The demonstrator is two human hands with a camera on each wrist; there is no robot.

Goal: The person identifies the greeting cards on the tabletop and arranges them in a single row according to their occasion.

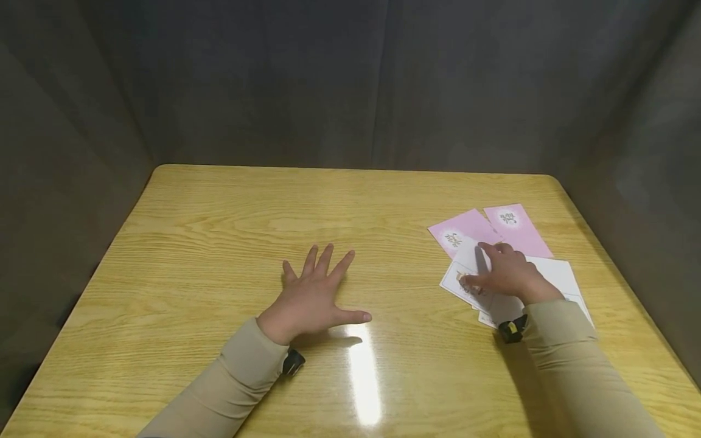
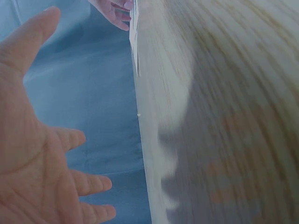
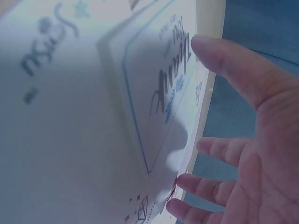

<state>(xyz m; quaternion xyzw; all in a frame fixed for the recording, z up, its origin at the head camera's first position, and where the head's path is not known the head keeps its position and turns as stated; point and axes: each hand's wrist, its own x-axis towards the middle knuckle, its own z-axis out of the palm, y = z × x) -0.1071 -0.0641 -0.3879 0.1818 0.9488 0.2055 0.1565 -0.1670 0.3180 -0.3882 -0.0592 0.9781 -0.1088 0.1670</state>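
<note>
My left hand (image 1: 309, 304) hovers over the left middle of the table, its fingers spread wide and its shadow below; the palm shows bare in the left wrist view. On the right, my right hand (image 1: 509, 272) is over a pile of overlapping white cards (image 1: 555, 277). Its fingers reach out loosely, with the thumb tip close over the leftmost white card (image 1: 453, 281). In the right wrist view that card (image 3: 140, 135) has a blue border and "Thank You" lettering. Two pink cards, a left one (image 1: 473, 225) and a right one (image 1: 528, 234), lie just beyond the white ones.
A wood-grain table (image 1: 246, 213) with rounded far corners fills the lower view. Dark grey curtain (image 1: 328, 85) hangs behind it and along both sides. A bright streak of light reflects from the tabletop near the front middle.
</note>
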